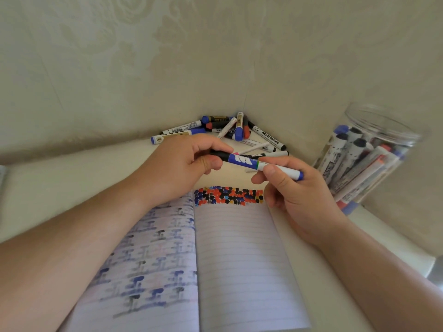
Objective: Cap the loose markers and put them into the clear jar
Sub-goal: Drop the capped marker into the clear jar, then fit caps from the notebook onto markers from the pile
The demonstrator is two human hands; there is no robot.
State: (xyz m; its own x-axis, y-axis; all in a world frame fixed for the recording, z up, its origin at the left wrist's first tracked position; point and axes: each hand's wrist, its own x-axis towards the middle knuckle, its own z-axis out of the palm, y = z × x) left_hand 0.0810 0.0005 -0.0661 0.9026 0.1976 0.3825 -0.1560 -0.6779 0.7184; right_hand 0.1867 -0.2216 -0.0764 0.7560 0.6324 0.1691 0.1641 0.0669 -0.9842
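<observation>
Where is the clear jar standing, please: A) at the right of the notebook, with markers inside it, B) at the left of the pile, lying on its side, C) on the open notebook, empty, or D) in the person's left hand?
A: the jar stands at the right of the notebook, apart from both hands, with many markers inside it.

Marker pile (pixel 223 130) lies behind the notebook (pixel 215 248); jar (pixel 366 159) stands right.
</observation>
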